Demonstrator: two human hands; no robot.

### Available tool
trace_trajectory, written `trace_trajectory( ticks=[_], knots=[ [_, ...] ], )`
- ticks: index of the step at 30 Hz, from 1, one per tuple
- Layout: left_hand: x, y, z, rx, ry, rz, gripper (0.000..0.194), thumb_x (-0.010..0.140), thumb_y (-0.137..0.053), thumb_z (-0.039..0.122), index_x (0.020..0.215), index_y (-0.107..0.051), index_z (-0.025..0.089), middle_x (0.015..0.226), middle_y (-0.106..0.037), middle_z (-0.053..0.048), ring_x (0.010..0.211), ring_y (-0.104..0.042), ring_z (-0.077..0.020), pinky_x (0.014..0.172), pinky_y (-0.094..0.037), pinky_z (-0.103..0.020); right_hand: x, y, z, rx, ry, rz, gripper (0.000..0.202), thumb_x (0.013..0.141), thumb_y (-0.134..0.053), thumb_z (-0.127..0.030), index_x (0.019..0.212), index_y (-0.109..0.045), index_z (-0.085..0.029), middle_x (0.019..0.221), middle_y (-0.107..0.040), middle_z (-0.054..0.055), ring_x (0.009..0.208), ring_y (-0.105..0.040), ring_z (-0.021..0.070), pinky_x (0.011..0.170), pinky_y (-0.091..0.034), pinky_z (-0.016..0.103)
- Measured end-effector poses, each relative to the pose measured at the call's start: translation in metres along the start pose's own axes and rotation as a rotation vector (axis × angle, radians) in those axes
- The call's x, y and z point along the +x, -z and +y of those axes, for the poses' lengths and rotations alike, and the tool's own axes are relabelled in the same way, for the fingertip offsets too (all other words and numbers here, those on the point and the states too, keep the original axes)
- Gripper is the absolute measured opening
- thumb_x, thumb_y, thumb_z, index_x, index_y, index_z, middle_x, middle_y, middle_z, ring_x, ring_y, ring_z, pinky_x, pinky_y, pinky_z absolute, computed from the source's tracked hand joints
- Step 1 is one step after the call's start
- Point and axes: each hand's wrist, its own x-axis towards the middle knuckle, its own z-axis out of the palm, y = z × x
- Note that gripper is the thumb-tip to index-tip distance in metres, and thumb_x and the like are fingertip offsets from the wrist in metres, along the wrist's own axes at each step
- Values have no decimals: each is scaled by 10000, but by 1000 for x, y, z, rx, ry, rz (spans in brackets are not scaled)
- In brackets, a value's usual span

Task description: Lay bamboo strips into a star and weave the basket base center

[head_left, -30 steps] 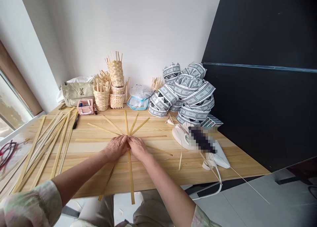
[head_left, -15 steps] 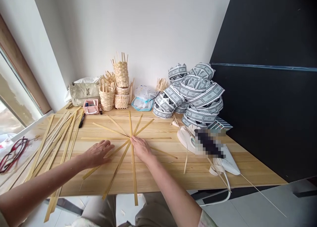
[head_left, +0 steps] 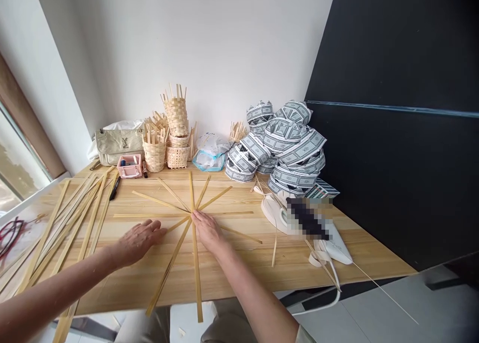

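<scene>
Several flat bamboo strips [head_left: 197, 278] cross at one centre on the wooden table and spread out like a star. My right hand [head_left: 206, 229] presses its fingertips on that crossing point, fingers spread low over the strips. To the left, my left hand [head_left: 141, 238] rests palm down over a lower-left strip, its fingers slightly bent and near the strip's middle. Part of that strip is hidden beneath the hand, so any hold on it cannot be made out.
Loose strips [head_left: 80, 223] lie at the left beside a black pen [head_left: 115, 188]. Woven baskets [head_left: 176, 117], a pink box [head_left: 129, 167] and a bag [head_left: 119, 146] stand behind. Patterned paper rings [head_left: 295, 158] are piled at the back right, near white ribbon [head_left: 275, 213].
The view has shifted, so most things appear slightly further left and lower. My left hand still lies over the lower-left strip, and my right hand remains at the crossing.
</scene>
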Motion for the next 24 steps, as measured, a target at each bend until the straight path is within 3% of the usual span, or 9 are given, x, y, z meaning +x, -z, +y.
trace_trajectory(
  ticks=[10, 24],
  knots=[
    [5, 10, 1, -64, 35, -121, 481, 755, -315, -1, 1128, -520, 224, 995, -562, -53, 918, -524, -184, 769, -436, -284, -1, -2, 1, -1, 18, 65, 424, 851, -275, -112, 1242, -440, -126, 1304, -425, 66, 1211, -355, 165, 1007, -259, 286],
    [8, 0, -8, -90, -9, -62, 502, 742, -311, -46, 1138, -514, 187, 926, -574, -47, 837, -535, -168, 723, -419, -250, 2, -7, 3, 58, 21, 92, 415, 843, -308, -96, 1230, -453, -137, 1296, -433, 72, 1215, -349, 195, 999, -292, 340]
  ],
)
